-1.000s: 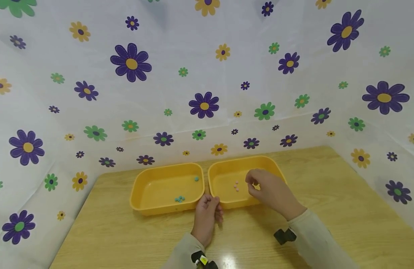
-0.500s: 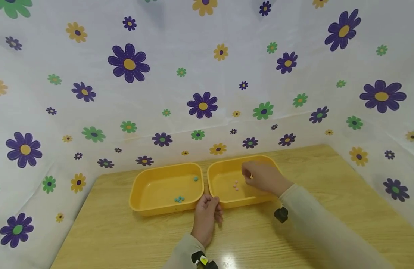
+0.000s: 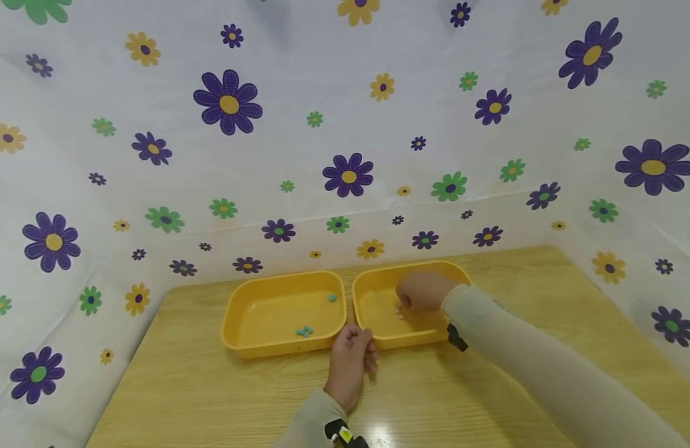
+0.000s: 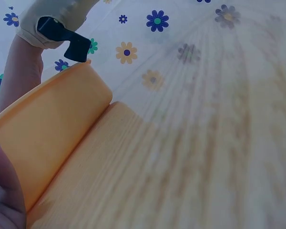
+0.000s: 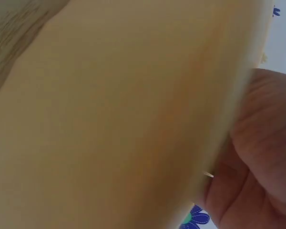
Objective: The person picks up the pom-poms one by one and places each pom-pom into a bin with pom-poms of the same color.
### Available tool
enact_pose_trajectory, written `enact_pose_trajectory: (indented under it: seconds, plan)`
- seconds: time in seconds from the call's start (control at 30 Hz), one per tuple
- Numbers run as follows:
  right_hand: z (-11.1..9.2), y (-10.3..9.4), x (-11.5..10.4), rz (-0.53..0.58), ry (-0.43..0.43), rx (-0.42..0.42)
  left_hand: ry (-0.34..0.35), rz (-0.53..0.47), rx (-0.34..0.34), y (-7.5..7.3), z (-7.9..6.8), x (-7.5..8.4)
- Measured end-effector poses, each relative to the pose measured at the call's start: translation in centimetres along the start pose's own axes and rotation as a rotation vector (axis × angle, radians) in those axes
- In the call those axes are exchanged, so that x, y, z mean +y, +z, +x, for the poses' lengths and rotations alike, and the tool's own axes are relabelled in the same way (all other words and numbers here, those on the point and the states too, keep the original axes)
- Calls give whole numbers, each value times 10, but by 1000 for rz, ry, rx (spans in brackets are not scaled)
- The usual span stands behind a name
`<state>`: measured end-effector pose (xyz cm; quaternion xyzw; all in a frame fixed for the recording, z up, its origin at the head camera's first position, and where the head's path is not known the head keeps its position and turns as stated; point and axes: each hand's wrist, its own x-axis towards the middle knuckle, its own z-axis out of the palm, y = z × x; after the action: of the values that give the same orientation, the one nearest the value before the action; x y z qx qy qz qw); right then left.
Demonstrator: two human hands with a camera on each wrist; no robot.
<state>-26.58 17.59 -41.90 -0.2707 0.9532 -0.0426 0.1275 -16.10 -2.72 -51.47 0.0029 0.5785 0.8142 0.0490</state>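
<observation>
My right hand [image 3: 425, 291] reaches down into the right yellow tray [image 3: 378, 336], fingers bent toward its floor. Small pink pieces [image 3: 399, 317] lie right by its fingertips; the hand hides part of that spot, so I cannot tell whether it pinches one. In the right wrist view the tray's blurred wall [image 5: 109, 105] covers the fingertips, leaving the palm side [image 5: 262, 143] showing. At that tray's near left corner my left hand [image 3: 347, 364] grips the rim with its thumb on top. Its fingers [image 4: 7, 186] lie against the outer wall in the left wrist view.
Left of it stands a second yellow tray [image 3: 266, 348], a narrow gap between the two. Several small blue-green pieces [image 3: 304, 331] lie near its front, and another [image 3: 331, 298] at its right. A flowered white sheet [image 3: 300, 155] rises behind the wooden table [image 3: 210, 392].
My right hand has lowered into the right tray and moved slightly left, its forearm reaching further in, and now covers some pink pieces. The left hand keeps its place at the tray corner.
</observation>
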Motion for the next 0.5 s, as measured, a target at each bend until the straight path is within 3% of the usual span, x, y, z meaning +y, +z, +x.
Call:
enact_pose_trajectory:
  seconds: [0.17,0.5]
  plan:
    - [2,6,1,-25,-57,19,1,-1,-4,1,0,0]
    - [11,6,2,-1,-44,-27,-8,3,-8,0,-1,2]
